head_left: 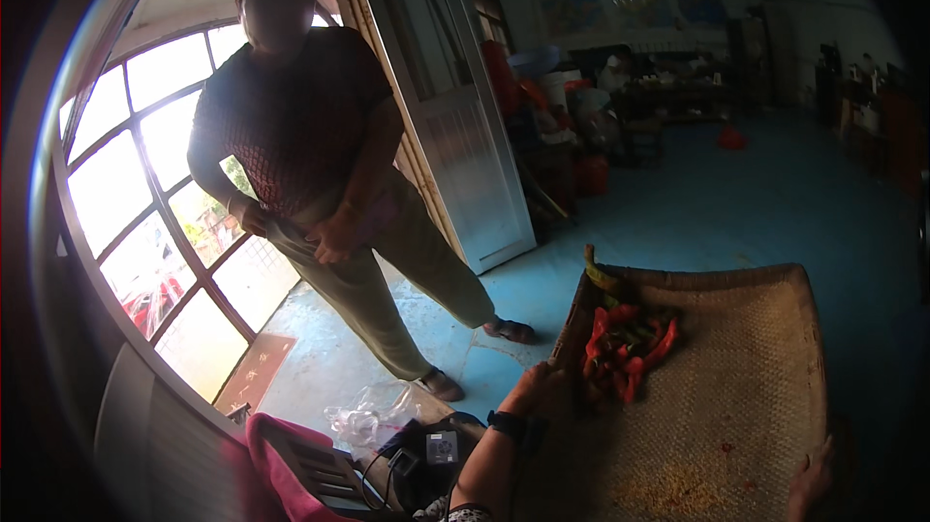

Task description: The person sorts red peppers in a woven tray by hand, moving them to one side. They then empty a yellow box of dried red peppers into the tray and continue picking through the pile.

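My left hand [539, 388] grips the left rim of a wide woven tray [746, 377]; a dark watch sits on that wrist. A small heap of red and green chilli peppers [628, 340] lies on the tray just right of this hand. One yellowish pepper [599, 274] rests at the tray's far left corner. My right hand [812, 479] shows at the tray's near right edge, fingers on its rim. Pale seeds [668, 493] are scattered over the near part of the tray.
A person in a dark patterned top and olive trousers [320, 183] stands to the left by a large window [165, 193] and a white door [465, 135]. A pink chair [300, 469], a crumpled plastic bag [368, 417] and a small black device [441, 446] sit near me. Clutter [572, 115] lines the far wall.
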Demonstrator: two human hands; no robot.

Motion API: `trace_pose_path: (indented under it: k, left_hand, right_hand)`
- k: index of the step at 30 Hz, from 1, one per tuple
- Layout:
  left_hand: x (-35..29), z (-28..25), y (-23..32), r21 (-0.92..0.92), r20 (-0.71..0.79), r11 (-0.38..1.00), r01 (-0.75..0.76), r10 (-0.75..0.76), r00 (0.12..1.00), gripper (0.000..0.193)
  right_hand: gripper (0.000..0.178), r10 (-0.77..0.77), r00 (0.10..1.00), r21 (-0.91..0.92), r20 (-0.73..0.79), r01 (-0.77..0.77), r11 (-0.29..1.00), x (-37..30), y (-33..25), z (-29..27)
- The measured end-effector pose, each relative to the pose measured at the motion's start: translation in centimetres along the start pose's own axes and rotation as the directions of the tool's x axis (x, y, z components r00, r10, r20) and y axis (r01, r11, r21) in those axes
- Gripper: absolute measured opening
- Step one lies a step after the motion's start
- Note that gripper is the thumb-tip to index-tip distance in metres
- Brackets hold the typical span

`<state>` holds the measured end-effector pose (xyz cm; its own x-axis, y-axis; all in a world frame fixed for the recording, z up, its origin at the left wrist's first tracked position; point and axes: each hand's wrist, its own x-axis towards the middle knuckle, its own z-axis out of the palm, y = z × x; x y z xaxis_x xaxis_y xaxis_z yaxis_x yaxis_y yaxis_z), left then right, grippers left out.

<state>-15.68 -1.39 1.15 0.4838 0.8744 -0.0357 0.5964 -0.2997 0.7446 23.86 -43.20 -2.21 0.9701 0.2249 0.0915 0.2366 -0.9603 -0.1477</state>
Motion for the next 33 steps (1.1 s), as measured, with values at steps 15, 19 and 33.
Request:
trace_pose_path:
  k: [15,19,33]
  left_hand:
    - [1.5,0.2,-2.5,0.257,0.064,0.937,-0.237,0.228,0.972,0.042]
    - [1.0,0.3,-2.4,0.0,-0.017,0.999,-0.043,0.043,0.999,0.038]
    - [0.0,-0.2,0.0,0.159,-0.032,0.985,-0.073,0.079,0.996,0.049]
  right_hand:
    - [0.067,-0.034,0.997,0.004,-0.067,0.035,0.999,-1.9,-1.4,-2.1]
    - [0.069,-0.084,0.995,0.069,-0.063,0.088,0.994,-1.7,-1.0,-1.8]
    - [0.069,-0.122,0.989,0.136,-0.082,0.132,0.982,-2.1,-1.3,-2.7]
